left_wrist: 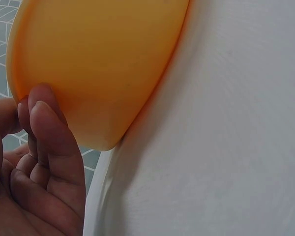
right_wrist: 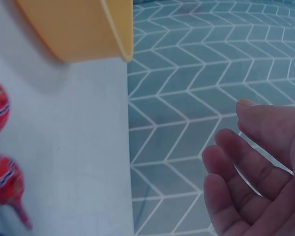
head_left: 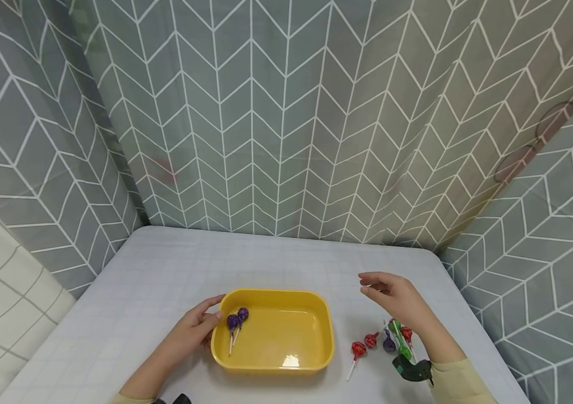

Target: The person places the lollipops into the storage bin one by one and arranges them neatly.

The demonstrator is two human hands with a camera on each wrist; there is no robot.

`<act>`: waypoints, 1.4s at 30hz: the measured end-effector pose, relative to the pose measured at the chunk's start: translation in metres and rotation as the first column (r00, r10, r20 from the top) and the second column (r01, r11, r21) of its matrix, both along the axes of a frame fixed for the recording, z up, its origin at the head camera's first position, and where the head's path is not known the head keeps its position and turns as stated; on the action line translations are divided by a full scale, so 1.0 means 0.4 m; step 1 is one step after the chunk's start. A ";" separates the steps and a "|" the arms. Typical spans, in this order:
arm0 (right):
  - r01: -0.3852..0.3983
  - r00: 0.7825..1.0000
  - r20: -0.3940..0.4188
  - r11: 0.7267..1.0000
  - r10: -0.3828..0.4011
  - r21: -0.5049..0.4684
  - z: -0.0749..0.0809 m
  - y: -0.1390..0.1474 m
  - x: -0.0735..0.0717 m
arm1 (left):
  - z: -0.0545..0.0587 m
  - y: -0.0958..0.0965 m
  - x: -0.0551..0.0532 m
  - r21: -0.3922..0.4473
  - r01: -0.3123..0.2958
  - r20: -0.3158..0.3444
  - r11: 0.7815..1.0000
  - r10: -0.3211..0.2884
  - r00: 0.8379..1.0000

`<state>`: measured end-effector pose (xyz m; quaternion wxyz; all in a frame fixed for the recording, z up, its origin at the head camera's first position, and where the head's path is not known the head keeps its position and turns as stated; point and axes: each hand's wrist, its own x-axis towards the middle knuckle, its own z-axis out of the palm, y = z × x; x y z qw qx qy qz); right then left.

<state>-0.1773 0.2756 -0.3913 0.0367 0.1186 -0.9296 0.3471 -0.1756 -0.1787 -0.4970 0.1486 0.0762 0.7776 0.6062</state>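
Observation:
My left hand holds the left rim of a yellow plastic tray; in the left wrist view its thumb and fingers pinch the tray's edge. Two purple-wrapped lollipops lie inside at the tray's left end, sticks toward me. Above the table, to the right of the tray, my right hand hovers with nothing in it, its fingers loosely bent and apart from the thumb. Below it lie loose lollipops: a red one, another red one, a purple one and green ones.
A white table carries everything. Another red lollipop lies by the green ones, partly covered by the right forearm. Grey curtains with white zigzag lines hang behind and at both sides.

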 end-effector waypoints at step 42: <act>0.139 0.990 -0.036 0.973 -0.134 0.185 -0.177 0.126 0.146 | -0.002 0.003 -0.005 -0.003 -0.008 0.004 1.000 0.008 1.000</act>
